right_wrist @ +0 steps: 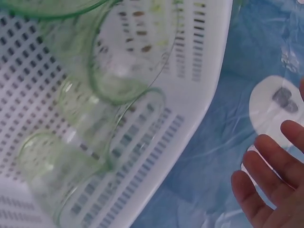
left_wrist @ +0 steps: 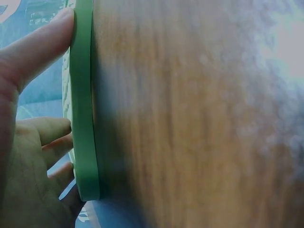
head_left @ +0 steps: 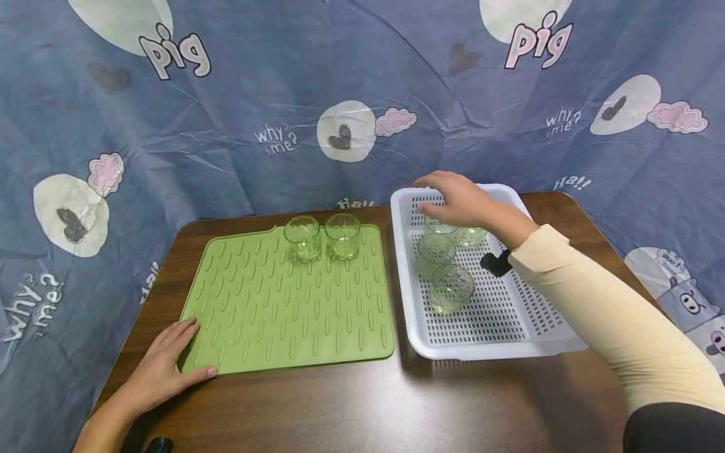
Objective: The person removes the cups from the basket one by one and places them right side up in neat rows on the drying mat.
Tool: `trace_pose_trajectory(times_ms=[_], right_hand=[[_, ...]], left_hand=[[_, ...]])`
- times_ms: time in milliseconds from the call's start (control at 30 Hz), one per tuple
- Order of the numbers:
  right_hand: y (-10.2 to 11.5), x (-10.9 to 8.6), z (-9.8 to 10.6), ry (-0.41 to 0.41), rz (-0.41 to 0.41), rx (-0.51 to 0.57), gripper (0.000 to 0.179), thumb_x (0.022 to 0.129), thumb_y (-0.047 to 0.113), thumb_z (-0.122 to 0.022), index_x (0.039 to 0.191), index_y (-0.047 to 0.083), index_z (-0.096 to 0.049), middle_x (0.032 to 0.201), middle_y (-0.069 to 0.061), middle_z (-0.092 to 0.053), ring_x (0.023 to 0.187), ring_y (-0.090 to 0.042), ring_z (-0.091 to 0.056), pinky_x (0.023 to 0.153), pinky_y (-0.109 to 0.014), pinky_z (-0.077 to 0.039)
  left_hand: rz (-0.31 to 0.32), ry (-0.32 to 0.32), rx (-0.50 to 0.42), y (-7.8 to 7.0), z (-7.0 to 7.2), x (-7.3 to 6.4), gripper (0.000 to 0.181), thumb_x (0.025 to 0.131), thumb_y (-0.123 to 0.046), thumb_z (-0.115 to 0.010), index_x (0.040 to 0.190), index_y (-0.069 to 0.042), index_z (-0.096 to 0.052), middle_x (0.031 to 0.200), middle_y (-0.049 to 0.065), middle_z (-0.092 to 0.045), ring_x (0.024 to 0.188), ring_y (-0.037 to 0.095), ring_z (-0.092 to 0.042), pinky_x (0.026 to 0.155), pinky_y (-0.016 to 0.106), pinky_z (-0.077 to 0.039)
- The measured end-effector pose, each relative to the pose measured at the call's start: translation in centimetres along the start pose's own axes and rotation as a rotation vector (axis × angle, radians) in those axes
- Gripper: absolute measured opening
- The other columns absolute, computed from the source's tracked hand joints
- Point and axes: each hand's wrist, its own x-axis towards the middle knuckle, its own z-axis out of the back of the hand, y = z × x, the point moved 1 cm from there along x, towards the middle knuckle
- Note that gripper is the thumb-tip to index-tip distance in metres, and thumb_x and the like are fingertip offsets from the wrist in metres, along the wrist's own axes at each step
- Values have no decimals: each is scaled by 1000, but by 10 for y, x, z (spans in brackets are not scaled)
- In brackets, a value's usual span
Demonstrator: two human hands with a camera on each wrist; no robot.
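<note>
My left hand [head_left: 161,365] rests at the near left corner of a green ridged drying mat [head_left: 272,314], thumb and fingers spread along its edges. Two clear drinking glasses, a left one [head_left: 303,239] and a right one [head_left: 342,237], stand side by side at the mat's far edge. My right hand [head_left: 461,200] hovers over the far part of a white perforated basket [head_left: 403,302], holding nothing, its fingers loosely extended. Several similar glasses sit in the basket, among them a near one [head_left: 452,286]; the hand partly covers the far ones. The right wrist view shows a glass [right_wrist: 52,166] below the basket's rim.
The mat and basket lie next to each other on a brown wooden table [head_left: 340,402]. Behind hangs a blue printed cloth [head_left: 238,113]. A black object [head_left: 496,263] shows by my right wrist, and a small dark item [head_left: 160,445] at the bottom left.
</note>
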Motion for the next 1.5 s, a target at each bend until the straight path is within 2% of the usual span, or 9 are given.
trace_pose_trajectory(times_ms=[167, 433, 633, 867, 1100, 1200, 1400, 1500], right_hand=[[-16, -14, 6, -5, -45, -6, 48, 94, 22, -65, 136, 2, -57, 135, -20, -60, 125, -39, -56, 107, -56, -43], [-51, -48, 15, 37, -185, -21, 51, 97, 22, -61, 143, 2, -50, 143, -22, -53, 127, -41, -52, 103, -60, -43], [-72, -68, 15, 28, -260, 1, 54, 97, 20, -61, 144, -2, -47, 143, -26, -52, 128, -44, -51, 103, -62, -43], [-78, -67, 14, 45, -279, 22, 57, 97, 22, -61, 146, -2, -44, 145, -26, -49, 129, -45, -50, 104, -62, -42], [-80, -56, 7, 90, -300, 10, 61, 96, 22, -61, 148, -2, -40, 148, -27, -45, 131, -46, -49, 105, -62, -42], [-79, -50, 3, 111, -324, -5, 64, 94, 20, -62, 149, -3, -38, 149, -28, -43, 132, -47, -46, 107, -63, -40], [-84, -39, -6, 149, -341, -21, 74, 86, 15, -68, 149, -7, -35, 151, -32, -38, 141, -50, -33, 116, -63, -29], [-87, -38, -11, 166, -347, -13, 77, 85, 16, -69, 149, -8, -34, 150, -33, -38, 141, -51, -33, 116, -63, -30]], left_hand=[[7, 2, 3, 1, 0, -1, 100, 79, -45, -79, 152, 5, -32, 157, 31, -27, 144, 58, -16, 101, 76, -24], [5, 0, 0, 0, 0, 0, 100, 79, -46, -79, 152, 5, -32, 157, 31, -27, 144, 58, -17, 101, 76, -24], [7, -5, 8, 0, 2, 0, 101, 79, -46, -79, 152, 5, -32, 158, 30, -27, 145, 56, -16, 102, 75, -25], [3, -1, 2, 0, 1, 1, 100, 79, -45, -79, 151, 6, -32, 157, 32, -27, 144, 58, -16, 102, 76, -24], [19, 13, 6, 1, 0, 0, 101, 80, -46, -78, 152, 5, -31, 157, 31, -26, 145, 57, -15, 102, 76, -24], [17, 12, 6, 1, -1, 0, 101, 80, -46, -78, 152, 5, -31, 157, 31, -26, 145, 57, -15, 102, 76, -23], [10, 1, 2, 1, -1, 1, 100, 79, -45, -79, 151, 7, -32, 157, 31, -27, 145, 57, -15, 103, 75, -23], [7, 2, 3, 1, -1, 1, 100, 79, -45, -79, 151, 7, -32, 157, 31, -27, 144, 58, -16, 103, 75, -23]])
